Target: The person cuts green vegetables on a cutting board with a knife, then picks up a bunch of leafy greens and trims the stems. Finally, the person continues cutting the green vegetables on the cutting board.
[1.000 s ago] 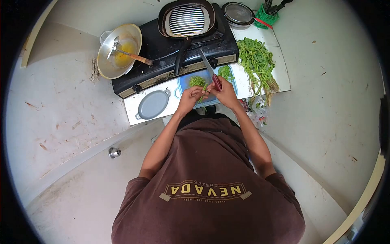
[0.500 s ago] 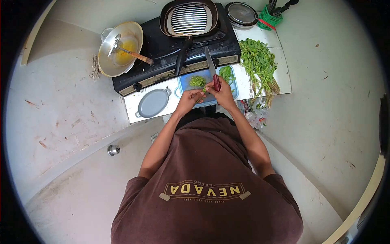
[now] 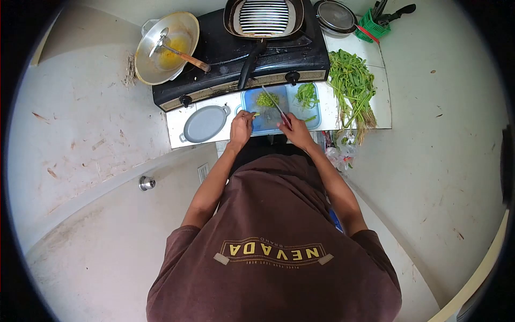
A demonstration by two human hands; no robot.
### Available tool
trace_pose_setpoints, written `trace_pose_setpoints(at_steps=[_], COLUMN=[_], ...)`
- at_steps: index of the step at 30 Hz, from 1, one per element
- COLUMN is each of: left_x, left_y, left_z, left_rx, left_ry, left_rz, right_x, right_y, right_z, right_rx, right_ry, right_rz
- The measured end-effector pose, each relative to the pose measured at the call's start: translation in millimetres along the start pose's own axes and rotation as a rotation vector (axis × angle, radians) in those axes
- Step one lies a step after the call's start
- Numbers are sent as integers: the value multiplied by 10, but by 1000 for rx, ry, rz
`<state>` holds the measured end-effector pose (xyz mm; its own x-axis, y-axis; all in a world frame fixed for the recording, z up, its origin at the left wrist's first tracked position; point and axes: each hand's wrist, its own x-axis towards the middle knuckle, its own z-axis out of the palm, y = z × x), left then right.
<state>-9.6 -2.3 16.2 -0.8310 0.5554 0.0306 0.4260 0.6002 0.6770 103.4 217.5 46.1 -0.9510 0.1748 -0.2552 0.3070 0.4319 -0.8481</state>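
My right hand [image 3: 295, 132] grips the dark red handle of a knife [image 3: 272, 99], its blade slanting up and left over the blue cutting board [image 3: 264, 126]. At the board's left edge my left hand [image 3: 242, 127] is closed around green stems [image 3: 257, 114], whose cut ends poke out toward the blade. Chopped green stems [image 3: 266, 100] lie in a small heap beneath the blade's upper part. On the board's right side are a pile of green leaves [image 3: 307, 95] and a loose stem [image 3: 309, 119].
Behind the board stands a black stove [image 3: 214, 80] with a grill pan [image 3: 257, 35] on it. A wok [image 3: 140, 61] holding a ladle sits left. A grey oval plate [image 3: 205, 124] lies left of the board, a bunch of rooted greens [image 3: 351, 88] right. Sieve [image 3: 336, 15] and green basket [image 3: 370, 26] stand behind.
My hands have moved apart; the left went left with the stems. The knife has tilted from nearly upright to slanting down over the chopped heap. The view has shifted slightly.
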Motion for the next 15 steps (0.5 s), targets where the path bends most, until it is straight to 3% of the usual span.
trace_pose_setpoints(at_steps=[4,10,15], left_x=[-62,-120,-165], left_y=[-6,35,143], left_z=[84,209,221], left_rx=[45,252,225], left_ry=[32,41,110], left_rz=[42,89,141], right_x=[-184,-300,-354], right_y=[216,365,365], right_z=[93,167,231], right_rx=[7,-96,-113], right_ry=[-87,-47,-59], right_rz=[28,-24,-37])
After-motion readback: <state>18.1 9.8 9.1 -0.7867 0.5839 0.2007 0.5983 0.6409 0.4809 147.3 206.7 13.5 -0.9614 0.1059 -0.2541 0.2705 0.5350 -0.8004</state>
